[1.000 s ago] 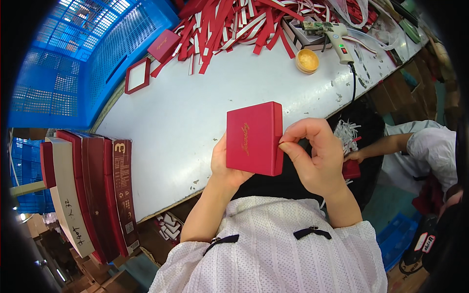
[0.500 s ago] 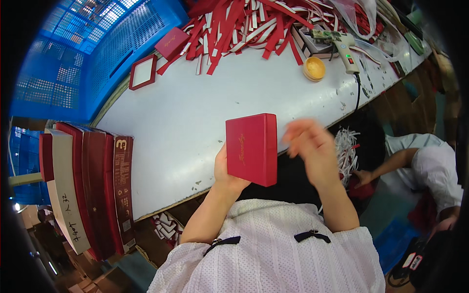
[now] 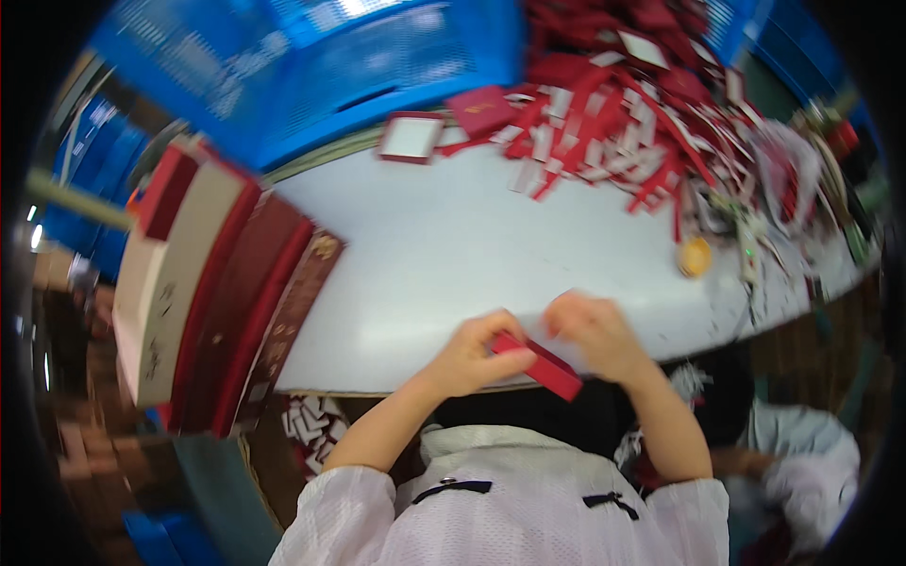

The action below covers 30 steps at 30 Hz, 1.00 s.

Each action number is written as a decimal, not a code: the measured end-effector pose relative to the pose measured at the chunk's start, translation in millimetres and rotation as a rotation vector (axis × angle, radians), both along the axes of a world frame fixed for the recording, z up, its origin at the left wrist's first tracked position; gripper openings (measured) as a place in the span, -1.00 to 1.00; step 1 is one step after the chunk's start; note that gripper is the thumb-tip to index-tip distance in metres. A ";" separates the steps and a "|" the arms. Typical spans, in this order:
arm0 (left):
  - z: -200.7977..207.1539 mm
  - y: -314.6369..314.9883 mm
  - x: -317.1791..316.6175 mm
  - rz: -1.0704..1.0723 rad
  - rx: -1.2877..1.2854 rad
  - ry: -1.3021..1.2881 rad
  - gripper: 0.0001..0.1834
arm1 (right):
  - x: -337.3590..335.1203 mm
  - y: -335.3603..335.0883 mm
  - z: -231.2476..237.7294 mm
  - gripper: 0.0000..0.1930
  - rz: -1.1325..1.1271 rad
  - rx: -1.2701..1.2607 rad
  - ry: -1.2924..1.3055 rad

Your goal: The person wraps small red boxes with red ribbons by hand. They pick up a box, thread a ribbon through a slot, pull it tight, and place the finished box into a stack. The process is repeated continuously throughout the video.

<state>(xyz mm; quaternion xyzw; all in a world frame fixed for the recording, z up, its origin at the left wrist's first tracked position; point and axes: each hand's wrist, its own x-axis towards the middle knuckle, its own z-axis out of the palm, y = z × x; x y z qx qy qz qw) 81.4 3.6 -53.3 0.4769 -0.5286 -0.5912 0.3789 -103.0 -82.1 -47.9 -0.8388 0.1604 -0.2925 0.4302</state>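
Observation:
A red gift box (image 3: pixel 550 374) is held edge-up near the front edge of the table, its narrow side turned toward me. My left hand (image 3: pixel 478 355) grips its left end, thumb over the near side and fingers behind. My right hand (image 3: pixel 598 332) is just beyond the box's right part, with its fingers curled and blurred by motion. Whether that hand touches the box or holds anything cannot be made out.
On the white table (image 3: pixel 406 245) lie an open box part (image 3: pixel 411 138) with a white inside, a heap of red and white ribbon strips (image 3: pixel 604 132), a yellow round container (image 3: pixel 694 257) and a glue gun (image 3: pixel 749 247). Large boxes (image 3: pixel 217 292) stand left, beside a blue crate (image 3: pixel 377 66).
The box has turned from showing its printed face to showing a narrow edge. My right hand has come in toward it. The view has swung left.

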 end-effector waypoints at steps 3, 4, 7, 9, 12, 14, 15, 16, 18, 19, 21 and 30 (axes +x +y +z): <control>8.4 15.5 10.9 -0.156 -0.214 -0.038 -0.89 | 13.0 -52.2 5.5 -0.80 -0.527 0.047 0.110; 21.5 21.8 15.6 -0.219 -0.250 -0.060 -0.90 | 12.0 -72.7 -1.7 -0.76 -0.538 -0.141 0.123; 90.9 49.2 58.7 -0.006 -0.421 0.075 -0.96 | 12.9 -115.3 -22.1 -0.66 -0.575 -0.489 0.214; 137.1 65.4 112.5 0.266 -0.750 0.160 -0.87 | 11.7 -126.7 -24.6 -0.64 -0.591 -0.496 0.315; 215.8 60.9 167.4 0.908 -0.967 0.231 -0.69 | 4.3 -130.3 -22.6 -0.66 -0.622 -0.349 0.448; 240.7 86.2 255.6 1.132 -0.937 0.005 -0.75 | 18.7 -120.0 -17.3 -0.68 -0.603 -0.371 0.455; 242.5 83.9 286.3 1.173 -0.821 -0.023 -0.77 | 24.7 -114.6 -16.5 -0.74 -0.632 -0.468 0.364; 238.0 78.1 313.6 1.222 -0.664 -0.084 -0.77 | 25.4 -113.3 -17.2 -0.77 -0.632 -0.471 0.393; 223.3 53.6 320.0 1.210 -0.424 -0.147 -0.76 | 18.9 -114.1 -18.7 -0.82 -0.662 -0.476 0.459; 209.3 41.7 326.1 1.105 -0.325 -0.175 -0.76 | 15.0 -111.8 -14.8 -0.86 -0.662 -0.485 0.462; 199.3 24.6 327.4 0.974 -0.212 -0.217 -0.76 | 7.9 -99.7 -1.6 -0.91 -0.662 -0.497 0.471; 213.9 17.4 234.3 0.934 -0.923 -0.957 -0.74 | 28.6 -13.8 79.4 -0.78 -0.243 0.563 -0.111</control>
